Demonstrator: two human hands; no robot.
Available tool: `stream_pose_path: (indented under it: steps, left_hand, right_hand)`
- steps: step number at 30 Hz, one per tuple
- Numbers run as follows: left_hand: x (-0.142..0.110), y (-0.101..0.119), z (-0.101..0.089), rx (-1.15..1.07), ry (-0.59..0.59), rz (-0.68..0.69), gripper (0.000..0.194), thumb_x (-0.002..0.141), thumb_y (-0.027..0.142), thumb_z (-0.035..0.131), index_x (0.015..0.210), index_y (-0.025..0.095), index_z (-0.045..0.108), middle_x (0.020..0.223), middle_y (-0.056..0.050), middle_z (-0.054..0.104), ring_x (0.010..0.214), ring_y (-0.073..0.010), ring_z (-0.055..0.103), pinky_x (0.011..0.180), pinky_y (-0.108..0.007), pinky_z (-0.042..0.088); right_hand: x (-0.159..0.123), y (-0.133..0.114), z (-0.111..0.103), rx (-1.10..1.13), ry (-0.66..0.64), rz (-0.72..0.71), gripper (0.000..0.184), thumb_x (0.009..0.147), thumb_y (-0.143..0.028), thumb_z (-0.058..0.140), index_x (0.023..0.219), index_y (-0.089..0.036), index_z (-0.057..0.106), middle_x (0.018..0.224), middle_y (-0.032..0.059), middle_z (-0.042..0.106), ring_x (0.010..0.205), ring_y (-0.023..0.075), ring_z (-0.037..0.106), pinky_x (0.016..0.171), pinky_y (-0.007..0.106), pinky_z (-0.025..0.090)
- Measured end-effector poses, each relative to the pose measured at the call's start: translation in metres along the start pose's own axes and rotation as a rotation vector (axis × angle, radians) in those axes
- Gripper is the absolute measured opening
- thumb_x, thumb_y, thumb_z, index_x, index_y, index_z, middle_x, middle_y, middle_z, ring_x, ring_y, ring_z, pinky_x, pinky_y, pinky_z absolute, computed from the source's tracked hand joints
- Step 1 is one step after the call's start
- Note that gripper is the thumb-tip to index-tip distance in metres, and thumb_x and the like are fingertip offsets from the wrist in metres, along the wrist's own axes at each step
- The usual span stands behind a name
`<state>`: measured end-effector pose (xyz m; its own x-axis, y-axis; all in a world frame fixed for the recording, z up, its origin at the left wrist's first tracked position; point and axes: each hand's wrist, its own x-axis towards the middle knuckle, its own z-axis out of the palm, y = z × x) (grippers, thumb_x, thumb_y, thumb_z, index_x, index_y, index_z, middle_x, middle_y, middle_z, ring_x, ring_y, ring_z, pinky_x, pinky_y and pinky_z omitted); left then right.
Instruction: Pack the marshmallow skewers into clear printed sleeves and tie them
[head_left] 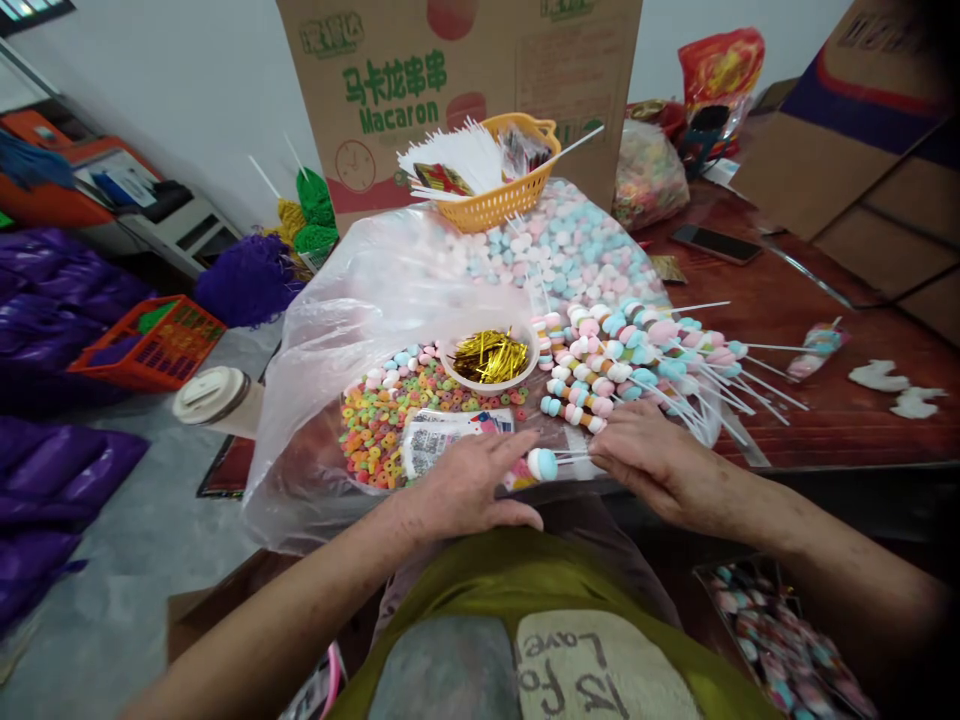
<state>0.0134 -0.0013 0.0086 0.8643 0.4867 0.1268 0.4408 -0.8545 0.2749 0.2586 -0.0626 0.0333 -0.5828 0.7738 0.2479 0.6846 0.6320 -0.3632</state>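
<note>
So, head view. Where's the marshmallow skewer (542,464)?
– Near table edge, between the two hands. Blue and white marshmallow end points left, sticks run right.

Left hand (480,485)?
– Palm down, at the candy end. Fingers extended, thumb wide apart from them. Partly covers the printed packets (431,440). Can't tell whether the palm touches the skewer.

Right hand (660,465)?
– Fingers narrow, curled, pinching the skewer by its sticks at the far end from the candy.

Just beyond the hands?
– Past the right one, a pile of skewers (660,340), threaded in pink, blue and white, bare sticks mostly fanning to the right. Past the left one, ring-shaped candy (375,425) spread around the packets.

Middle?
– White bowl (489,387) holding gold ties (491,352). Plastic sheet (322,300) lies to its left, bunched up.

Further back?
– Loose marshmallows (547,245) in a heap. Yellow basket (499,208) behind, white sticks (476,155) in it, standing against a cardboard box (480,60).

Right side of the table (862,300)?
– Phone (716,243) lying flat, one wrapped skewer (821,350) nearer the front.

Left?
– Lidded cup (214,397), just beside the sheet.
</note>
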Motion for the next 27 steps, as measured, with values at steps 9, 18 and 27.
stream_pose_path:
  steps: [9,18,27]
  left_hand:
    - [0.009,0.009,-0.002,-0.092,-0.235,-0.391,0.035,0.075,0.053,0.054,0.080,0.020,0.063,0.067,0.000,0.063,0.063,-0.0161,0.057,0.054,-0.022,0.034]
    - [0.001,0.007,0.012,0.043,0.174,-0.076,0.028,0.085,0.037,0.045,0.091,0.016,0.063,0.076,-0.007,0.066,0.067,-0.0166,0.057,0.061,-0.027,0.039]
    - [0.017,0.013,-0.011,-0.788,-0.301,-0.359,0.034,0.064,0.044,0.070,0.079,0.015,0.061,0.063,0.005,0.052,0.061,-0.0105,0.048,0.056,-0.019,0.037]
  right_hand:
    - [0.002,-0.003,-0.001,-0.120,-0.034,-0.068,0.020,0.081,-0.010,0.037,0.065,-0.017,0.046,0.061,0.0034,0.050,0.064,0.0166,0.039,0.064,0.031,0.024]
    - [0.001,0.002,-0.003,-0.096,-0.030,0.008,0.024,0.086,-0.016,0.037,0.065,-0.018,0.047,0.060,0.0021,0.049,0.063,0.0156,0.040,0.065,0.031,0.026]
    - [0.006,0.000,-0.003,-0.200,0.041,-0.110,0.020,0.083,-0.012,0.039,0.068,-0.018,0.051,0.064,0.0040,0.054,0.069,0.0171,0.040,0.073,0.035,0.027]
